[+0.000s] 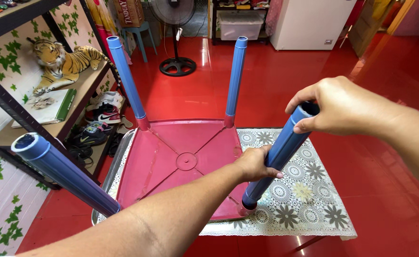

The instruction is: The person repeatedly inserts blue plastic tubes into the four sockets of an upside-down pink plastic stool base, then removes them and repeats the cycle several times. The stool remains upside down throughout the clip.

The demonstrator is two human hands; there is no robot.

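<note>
Head view: near-right leg of an upturned table being fitted or removed, both hands on it.
The round blue plastic leg [277,154] stands tilted in its corner socket of the upturned red plastic tabletop [171,152], on a lace-covered table [309,204]. Left hand [254,163] grips mid-leg; right hand [340,107] clasps its top. Judged next: twisting or pressing along the leg's axis.

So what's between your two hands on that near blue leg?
Only a bare stretch of the blue leg runs between the left hand and the right hand at its top, seen in the head view.
</note>
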